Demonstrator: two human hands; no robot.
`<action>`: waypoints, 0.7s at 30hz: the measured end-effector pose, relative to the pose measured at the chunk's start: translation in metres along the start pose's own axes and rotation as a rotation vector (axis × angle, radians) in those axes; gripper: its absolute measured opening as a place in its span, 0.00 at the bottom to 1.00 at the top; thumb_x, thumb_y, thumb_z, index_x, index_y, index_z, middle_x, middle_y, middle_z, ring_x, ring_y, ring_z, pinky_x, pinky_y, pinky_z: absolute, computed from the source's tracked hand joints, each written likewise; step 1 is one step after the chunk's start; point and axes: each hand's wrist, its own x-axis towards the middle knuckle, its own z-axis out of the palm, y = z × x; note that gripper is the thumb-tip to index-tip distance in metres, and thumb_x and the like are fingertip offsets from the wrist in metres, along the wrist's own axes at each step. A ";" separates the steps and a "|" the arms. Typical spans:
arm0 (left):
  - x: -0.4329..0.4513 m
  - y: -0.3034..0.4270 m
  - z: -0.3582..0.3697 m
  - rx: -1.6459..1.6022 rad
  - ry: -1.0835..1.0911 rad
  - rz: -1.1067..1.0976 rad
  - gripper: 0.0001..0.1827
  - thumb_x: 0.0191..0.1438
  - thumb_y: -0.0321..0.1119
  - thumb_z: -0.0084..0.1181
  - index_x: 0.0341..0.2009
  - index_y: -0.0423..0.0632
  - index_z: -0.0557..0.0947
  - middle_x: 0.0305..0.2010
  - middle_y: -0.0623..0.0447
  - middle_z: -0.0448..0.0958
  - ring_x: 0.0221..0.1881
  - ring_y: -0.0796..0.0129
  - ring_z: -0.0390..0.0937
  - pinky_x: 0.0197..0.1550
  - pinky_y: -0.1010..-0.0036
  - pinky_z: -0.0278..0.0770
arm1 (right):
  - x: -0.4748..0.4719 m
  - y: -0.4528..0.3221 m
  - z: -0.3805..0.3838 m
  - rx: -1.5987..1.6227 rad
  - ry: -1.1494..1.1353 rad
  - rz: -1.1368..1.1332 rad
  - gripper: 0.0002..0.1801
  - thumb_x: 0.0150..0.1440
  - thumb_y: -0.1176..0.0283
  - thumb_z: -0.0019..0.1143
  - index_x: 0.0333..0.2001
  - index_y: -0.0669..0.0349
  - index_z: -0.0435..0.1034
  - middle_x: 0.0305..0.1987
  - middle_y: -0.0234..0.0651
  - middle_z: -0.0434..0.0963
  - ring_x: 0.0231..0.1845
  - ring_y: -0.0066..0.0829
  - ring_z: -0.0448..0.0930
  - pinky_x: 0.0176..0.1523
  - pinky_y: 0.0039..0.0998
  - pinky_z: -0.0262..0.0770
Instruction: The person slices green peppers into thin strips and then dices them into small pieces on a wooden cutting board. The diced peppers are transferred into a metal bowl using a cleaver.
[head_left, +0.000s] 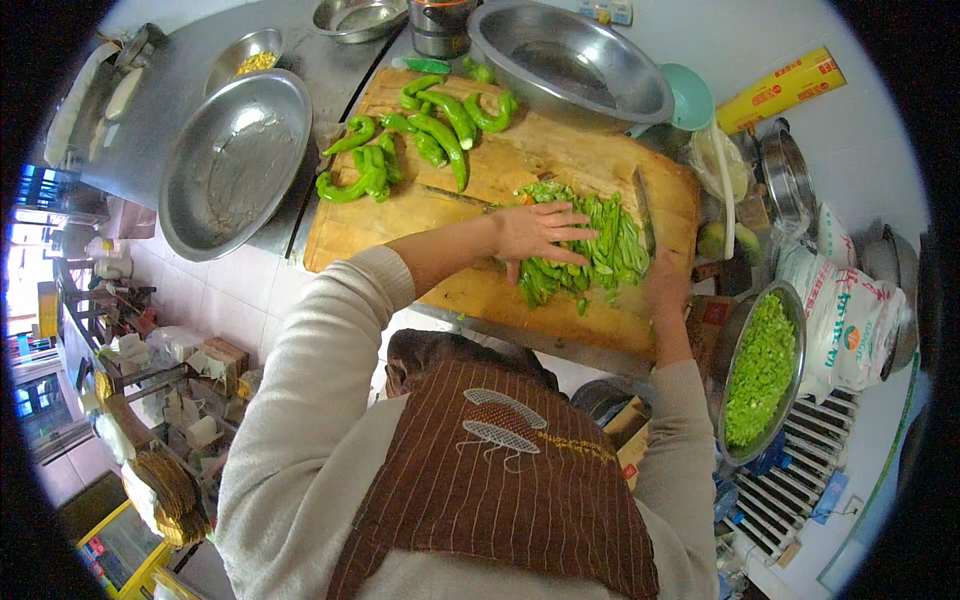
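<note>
On a wooden cutting board (367, 232) lies a heap of green peppers cut into strips (619, 240). My left hand (544, 236) rests flat on the heap with its fingers spread, holding nothing that shows. To the right of the strips, my right hand (667, 285), somewhat blurred, is closed around the handle of a knife (643, 210), whose blade stands at the right edge of the heap. Several whole green peppers (442, 135) lie on the far left part of the board.
A large empty steel basin (236, 165) stands left of the board, another steel basin (574, 64) behind it. At the right is a steel bowl of chopped green pepper (761, 375). A green plastic ladle (686, 97) and a yellow roll box (784, 88) lie behind right.
</note>
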 end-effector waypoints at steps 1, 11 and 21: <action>0.004 -0.002 -0.001 0.002 -0.012 0.022 0.70 0.19 0.60 0.75 0.70 0.67 0.54 0.76 0.47 0.41 0.75 0.48 0.40 0.73 0.49 0.37 | 0.001 -0.006 -0.002 0.003 -0.015 -0.019 0.24 0.61 0.73 0.46 0.61 0.67 0.59 0.32 0.49 0.78 0.30 0.49 0.79 0.32 0.45 0.75; 0.009 0.019 0.012 0.043 0.101 -0.190 0.52 0.33 0.48 0.70 0.66 0.71 0.62 0.73 0.54 0.51 0.71 0.53 0.50 0.71 0.49 0.47 | 0.010 -0.092 -0.051 0.300 -0.048 -0.352 0.09 0.61 0.70 0.39 0.45 0.58 0.60 0.28 0.53 0.78 0.28 0.56 0.80 0.30 0.55 0.72; 0.008 0.075 0.031 0.227 0.334 -0.929 0.35 0.52 0.34 0.49 0.66 0.70 0.62 0.67 0.54 0.60 0.66 0.53 0.60 0.64 0.51 0.57 | 0.080 -0.123 -0.066 0.213 0.093 -0.916 0.07 0.58 0.71 0.42 0.42 0.56 0.62 0.29 0.47 0.79 0.28 0.52 0.80 0.30 0.50 0.74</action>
